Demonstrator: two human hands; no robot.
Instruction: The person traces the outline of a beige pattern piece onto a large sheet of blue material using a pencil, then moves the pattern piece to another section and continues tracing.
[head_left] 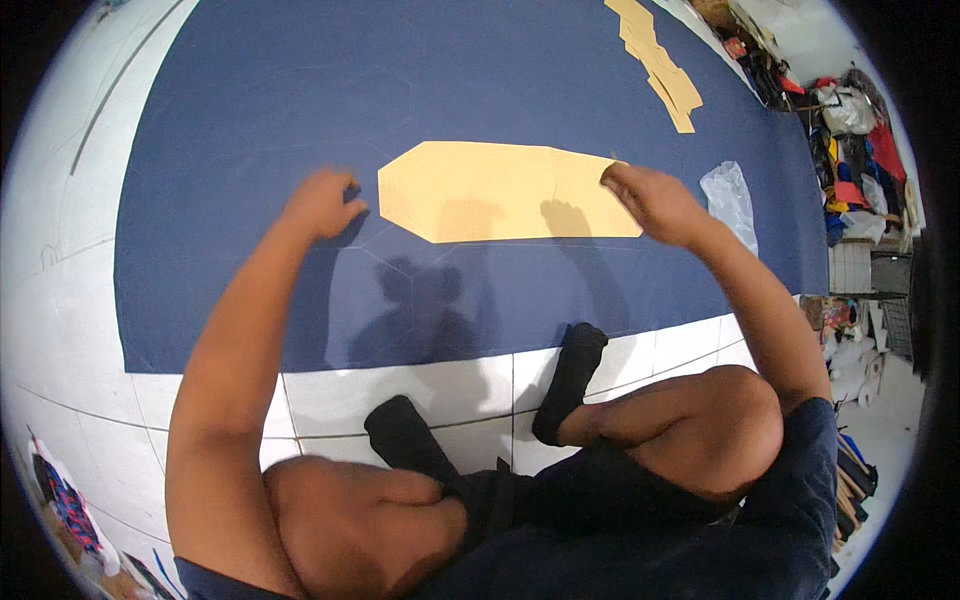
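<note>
Nearest, black socks are resting on white floor tiles, toes close to the front edge of a dark blue cloth. Risk here, I judge: a foot sliding forward could be rucking that edge and pulling the flat part out of true.

Beyond the socks, body and arm shadows are falling across the cloth and the lower part of the pale yellow card shape, a long piece with cut corners lying flat mid-cloth. Faint pale lines are running near it; shadow could be making them hard to follow.

Left hand is hovering just beside the card's left end, apart from it, thumb and forefinger spread with a gap between. That end is lying unpressed, so a push from the other side could be swinging it round.

Right hand is covering the card's upper right corner, fingers drawn together. Whether they are pinching the card, pressing it or holding something thin, I can't tell. An uneven press could be skewing or creasing that corner.

Farther right, a clear plastic bag is lying near the right wrist; a sleeve or forearm could be dragging it. Farthest, overlapping yellow card strips are lying loose.

Writing: no brand, label or lettering is reading clearly anywhere.
</note>
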